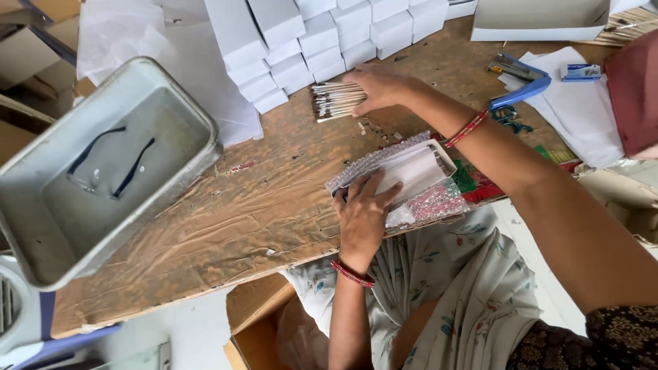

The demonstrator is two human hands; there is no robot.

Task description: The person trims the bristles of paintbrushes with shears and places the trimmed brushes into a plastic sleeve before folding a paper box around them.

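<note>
Head view: left hand (361, 209) laid flat, fingers spread, pressing down on a small open white cardboard box (417, 171) set on a sheet of clear bubble wrap (384, 161) at the near edge of the brown, creased-paper-covered counter (226, 226). Right hand (380, 88) stretched forward, grip loosely curled over one end of a bundle of thin, pale wooden-handled sticks with dark tips (336, 101), lying just in front of the stacked white rectangular boxes (315, 38). Judged light and slender, stiff singly but prone to rolling and scattering as a loose bundle; best gathered around the middle with the whole grip rather than pinched at an end. Box judged light, thin-walled, easily crushed; best held by its side walls. Bubble wrap soft and slippery. Grey metal tray (41, 226) at the left, smooth-walled, holding what looks like a clear bag with dark cords. Blue stapler (521, 92) and white paper sheets (582, 116) at the right.
</note>
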